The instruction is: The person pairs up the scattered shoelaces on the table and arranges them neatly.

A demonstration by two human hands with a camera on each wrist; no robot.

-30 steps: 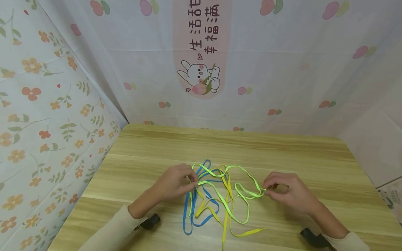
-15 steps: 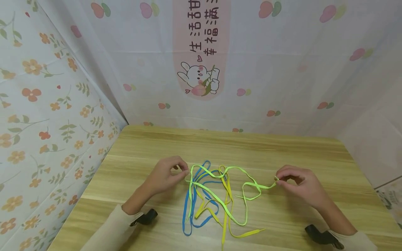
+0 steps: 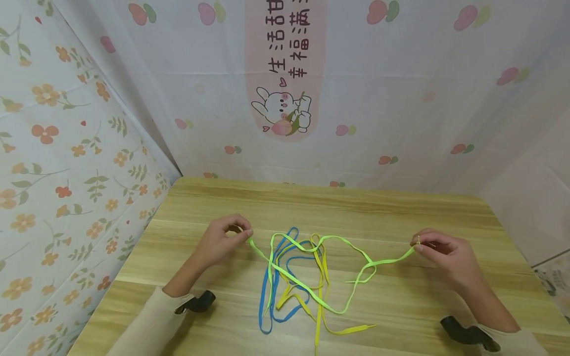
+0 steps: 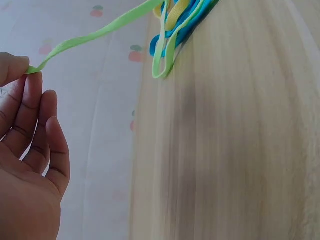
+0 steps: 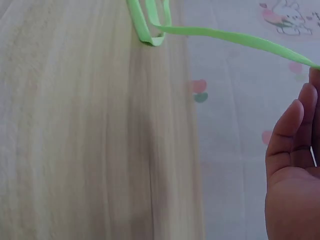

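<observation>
A neon green shoelace (image 3: 307, 291) lies looped over a loose tangle of a blue shoelace (image 3: 262, 306) and a yellow shoelace (image 3: 319, 316). My left hand (image 3: 222, 242) pinches one part of the green lace between thumb and forefinger, lifted at the left of the tangle; the left wrist view shows the pinch on the green strip (image 4: 90, 37), with the other fingers extended. On the right, my right hand (image 3: 451, 257) pinches another part of it, which stretches from a small loop (image 3: 367, 274). In the right wrist view the fingertips are cut off at the edge.
The laces lie on a wood-grain table (image 3: 213, 198). A printed white curtain (image 3: 401, 99) hangs behind its far edge, and a floral curtain (image 3: 67, 173) stands along the left. Dark wrist-worn devices (image 3: 200, 301) show at both sleeves.
Both hands have moved apart, left hand to the left and right hand to the right, drawing out the green shoelace. The blue lace has stayed in place.
</observation>
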